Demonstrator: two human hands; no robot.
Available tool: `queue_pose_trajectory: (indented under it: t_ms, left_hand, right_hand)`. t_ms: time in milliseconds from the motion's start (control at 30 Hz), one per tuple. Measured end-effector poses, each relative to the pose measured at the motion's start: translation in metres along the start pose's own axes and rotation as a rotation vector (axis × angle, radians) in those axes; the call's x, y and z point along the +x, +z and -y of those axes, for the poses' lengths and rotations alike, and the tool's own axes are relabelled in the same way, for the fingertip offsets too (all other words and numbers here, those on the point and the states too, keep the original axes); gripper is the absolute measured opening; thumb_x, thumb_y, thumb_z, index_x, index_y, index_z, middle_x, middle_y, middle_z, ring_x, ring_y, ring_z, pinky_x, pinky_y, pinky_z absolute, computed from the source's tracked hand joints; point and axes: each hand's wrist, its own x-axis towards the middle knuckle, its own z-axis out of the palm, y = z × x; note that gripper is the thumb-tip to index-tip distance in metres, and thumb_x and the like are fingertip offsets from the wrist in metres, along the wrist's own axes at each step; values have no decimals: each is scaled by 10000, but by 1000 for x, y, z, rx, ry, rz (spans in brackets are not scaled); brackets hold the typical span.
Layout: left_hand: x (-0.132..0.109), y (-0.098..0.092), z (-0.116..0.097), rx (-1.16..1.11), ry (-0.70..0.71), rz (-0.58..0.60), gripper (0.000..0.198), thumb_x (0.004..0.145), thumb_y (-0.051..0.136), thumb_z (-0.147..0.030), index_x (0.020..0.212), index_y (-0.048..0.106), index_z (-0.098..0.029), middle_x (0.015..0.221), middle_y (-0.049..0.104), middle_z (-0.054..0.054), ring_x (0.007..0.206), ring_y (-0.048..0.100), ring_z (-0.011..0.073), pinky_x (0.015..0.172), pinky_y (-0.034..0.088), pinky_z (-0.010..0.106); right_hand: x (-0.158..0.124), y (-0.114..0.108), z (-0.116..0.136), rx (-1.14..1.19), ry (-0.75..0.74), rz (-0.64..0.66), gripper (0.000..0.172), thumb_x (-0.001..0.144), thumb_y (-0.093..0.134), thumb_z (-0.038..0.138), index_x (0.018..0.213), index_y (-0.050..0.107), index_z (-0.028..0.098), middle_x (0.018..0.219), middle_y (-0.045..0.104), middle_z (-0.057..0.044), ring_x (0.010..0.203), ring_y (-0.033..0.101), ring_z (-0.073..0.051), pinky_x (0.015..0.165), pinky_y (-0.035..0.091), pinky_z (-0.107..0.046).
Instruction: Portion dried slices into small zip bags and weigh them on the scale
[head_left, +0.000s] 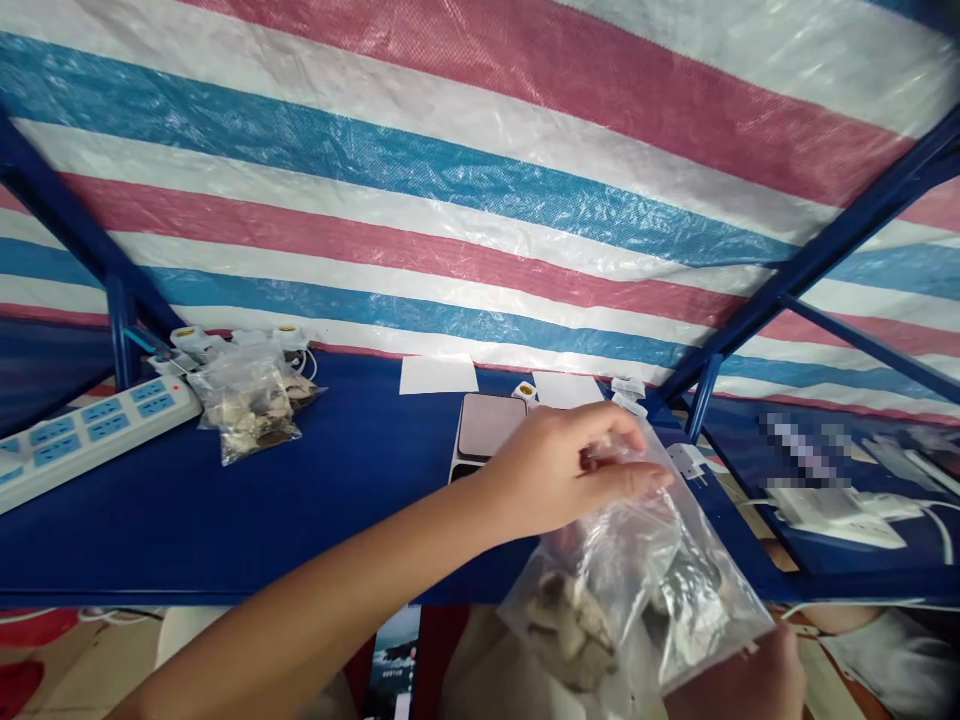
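Observation:
My left hand [559, 465] reaches across from the lower left and pinches the top edge of a clear plastic bag [637, 590] that holds pale, chunky pieces. My right hand [739, 680] is mostly hidden under the bag at the bottom edge and supports it from below; its fingers are out of sight. The bag hangs just in front of the blue shelf [337, 500]. Behind my left hand a small digital scale [487, 425] rests on the shelf.
A second filled clear bag [247, 405] lies at the shelf's left, beside a white power strip [82, 430] and white plug adapters [195, 340]. Two white paper slips [437, 374] lie near the striped tarp [480, 180]. More adapters and cables [832, 505] sit at right.

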Motion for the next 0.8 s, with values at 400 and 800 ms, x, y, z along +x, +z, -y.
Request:
queue_pose_trajectory:
  t_ms: [400,800]
  left_hand:
    - [21,50,40,370,-174,-11,340,974,557,-497,1108,636,-195,610,602,-40,552,546,107,557,359,255]
    - [36,43,7,680,99,240,275,1066,396,-380,1088,598,-195,955,751,28,792,677,137,547,308,289]
  right_hand:
    - [-17,35,1,157,118,54,539,945,601,487,1474,536,408,1411,646,-57,1223,650,-299,970,551,-568]
    - [-25,13,-32,9,101,269,469,769,864,345,1190,659,323,1044,712,-8,885,680,-183,810,550,-334]
